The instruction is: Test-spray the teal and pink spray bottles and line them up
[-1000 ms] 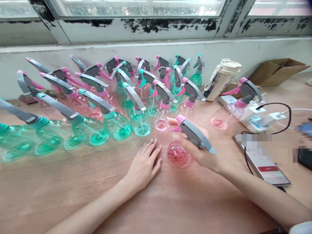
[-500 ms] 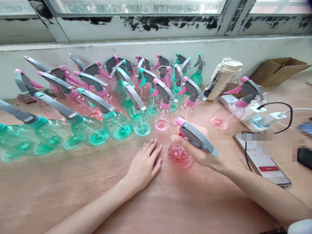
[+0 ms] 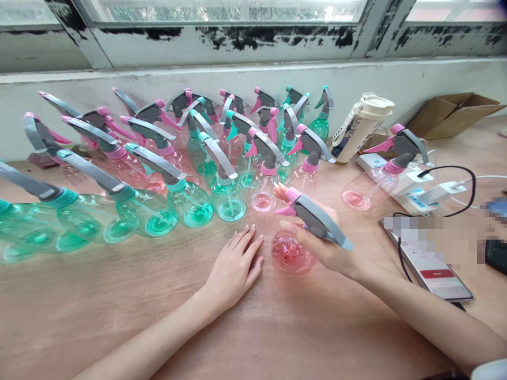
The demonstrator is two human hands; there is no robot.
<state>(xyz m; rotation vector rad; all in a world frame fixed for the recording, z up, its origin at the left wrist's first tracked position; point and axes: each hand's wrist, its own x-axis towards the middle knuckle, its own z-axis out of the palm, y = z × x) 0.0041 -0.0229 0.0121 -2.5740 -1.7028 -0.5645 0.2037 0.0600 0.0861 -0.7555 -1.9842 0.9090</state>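
pink bottle (image 3: 292,254) (held; approx. upright) is set on the table (image 3: 158,295), mid-width, well apart from the table's back edge, in front of the massed bottles. its neck is encircled by the r. hand (image 3: 322,251) under the spray head (image 3: 317,215); the grip is part-closed, w/ fingertips extended past the trigger (image 3: 285,211), which is seen unsqueezed. nothing is held by the l. hand (image 3: 233,266), laid flat, palm down, fingers slightly spread, beside the bottle.

handling (judged): prob. thin plastic, light, top-heavy; walls slightly flexible, smooth, slippery if wet; not v. fragile. best taken at the neck, below the head. fill level cannot be told.

counts: pink bottle in hand, 1; pink bottle (image 3: 368,190) alone toward the r. edge, 1; green bottles (image 3: 232,203) in the front row, 5 (leftmost cut off); pink bottles (image 3: 263,195) at that row's r. end, 2; rear bottles (image 3: 319,126), pink & green, approx. 20, overlapped, exact no. not determinable; cup (image 3: 359,129), 1; box (image 3: 449,120), 1; phone (image 3: 441,274), 1; power strip (image 3: 420,207), 1; white plugs (image 3: 412,178), 2.
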